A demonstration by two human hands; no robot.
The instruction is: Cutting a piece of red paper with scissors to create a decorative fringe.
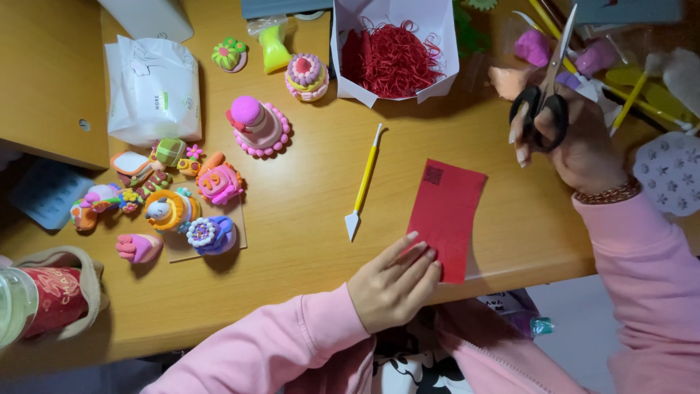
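A red rectangular paper lies flat near the front edge of the wooden table. My left hand rests with flat fingers on the paper's lower left corner, pinning it. My right hand is raised to the right of the paper and grips black-handled scissors, blades pointing up and away. Both arms wear pink sleeves. A beaded bracelet sits on the right wrist.
A yellow sculpting tool lies left of the paper. A white box of red shredded paper stands at the back. Several colourful clay figures crowd the left, beside a tissue pack. Clay pieces and tools fill the right.
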